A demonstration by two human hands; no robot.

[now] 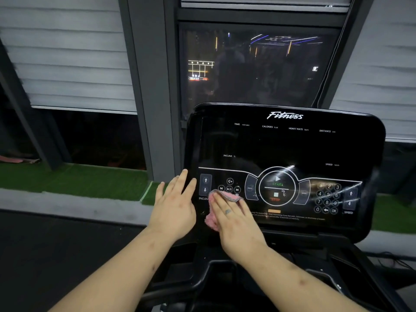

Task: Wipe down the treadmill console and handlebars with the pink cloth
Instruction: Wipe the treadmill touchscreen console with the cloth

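On one console (283, 143), one right hand (236, 224) presses one pink cloth (212, 218).

Pink cloth (211, 220) partly under right hand (236, 224)

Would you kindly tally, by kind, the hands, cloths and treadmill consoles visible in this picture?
Hands: 2, the left hand and the right hand
Cloths: 1, the pink cloth
Consoles: 1, the treadmill console
Total: 4
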